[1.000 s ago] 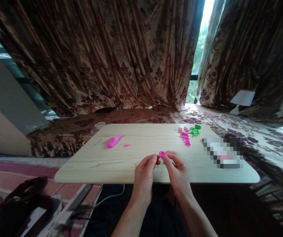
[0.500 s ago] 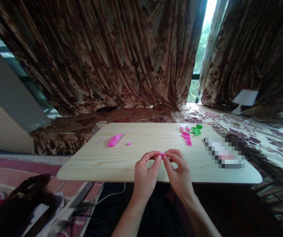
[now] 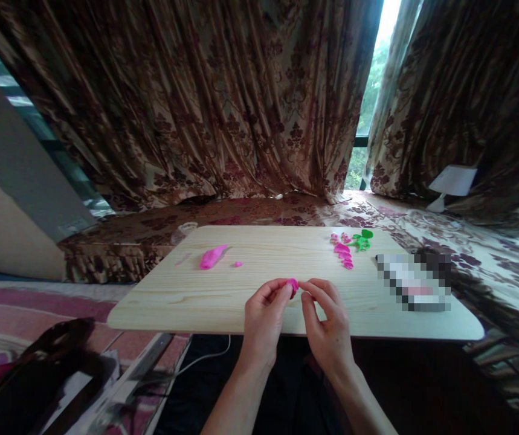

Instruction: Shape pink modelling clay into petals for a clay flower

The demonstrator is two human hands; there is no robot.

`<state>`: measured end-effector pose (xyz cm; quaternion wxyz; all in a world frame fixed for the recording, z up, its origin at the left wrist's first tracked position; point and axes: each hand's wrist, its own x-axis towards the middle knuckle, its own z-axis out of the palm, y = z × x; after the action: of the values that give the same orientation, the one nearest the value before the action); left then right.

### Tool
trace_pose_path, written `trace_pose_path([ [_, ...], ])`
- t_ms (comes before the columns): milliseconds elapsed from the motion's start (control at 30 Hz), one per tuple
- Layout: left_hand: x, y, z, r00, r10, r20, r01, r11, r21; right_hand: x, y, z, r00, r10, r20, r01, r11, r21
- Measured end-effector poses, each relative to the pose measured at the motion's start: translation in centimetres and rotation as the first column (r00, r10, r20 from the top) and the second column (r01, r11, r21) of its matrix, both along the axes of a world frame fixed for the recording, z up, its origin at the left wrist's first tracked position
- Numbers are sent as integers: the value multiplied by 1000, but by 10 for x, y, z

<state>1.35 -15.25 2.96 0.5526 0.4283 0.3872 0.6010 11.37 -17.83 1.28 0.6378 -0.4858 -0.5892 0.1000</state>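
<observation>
Parting from the pink piece [image 3: 292, 284], the thumb of my right hand [image 3: 330, 320] is now hanging lower and apart, where half a second ago both my hands were pinching together over it. With that, my left hand [image 3: 263, 319] is taking over the hold: its thumb and index finger are closing on the piece, which is showing more of its pink face between them. For the shaping, I judge this is leaving the right fingers free to work the rim.

My right index finger is stretching toward the edge of the piece; whether it is touching, I cannot tell. A clear gap is standing between that finger and the right thumb, and they are gripping nothing that I can see. Both wrists are angling inward, with my fingertips meeting above the near part of the table [image 3: 182, 308].

Beyond my left fingers, off to their left, a pink lump [image 3: 212, 257] is lying with a small pink bit [image 3: 238, 264] beside it. Beyond my right fingers, overlapping pink petals [image 3: 343, 254] are resting near a green leafy piece [image 3: 362, 242].
</observation>
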Motion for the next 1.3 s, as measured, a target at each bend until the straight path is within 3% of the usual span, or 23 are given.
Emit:
trace_pose_path([
  [167, 1, -1, 0, 999, 3, -36, -3, 1000, 10, 3, 6, 6, 985, 63, -160, -75, 995, -69],
  [267, 1, -2, -1, 998, -1, -61, 2, 1000, 18, 3, 10, 7, 978, 110, -178, -129, 987, -100],
  [633, 1, -5, 2, 993, 10, -116, -4, 999, 52, 8, 11, 11, 974, 113, -196, -137, 984, -112],
  [833, 3, -5, 3, 996, 1, -86, 1, 999, 33, 6, 15, 9, 939, 192, -286, -230, 967, -107],
  [1133, 0, -3, -6, 999, 3, -42, -2, 1000, 3, 8, 8, 3, 955, 126, -270, -172, 973, -152],
  [1300, 1, -1, -9, 1000, -24, 14, 24, 999, -33, 0, -1, 1, 967, 115, -227, -140, 985, -97],
])
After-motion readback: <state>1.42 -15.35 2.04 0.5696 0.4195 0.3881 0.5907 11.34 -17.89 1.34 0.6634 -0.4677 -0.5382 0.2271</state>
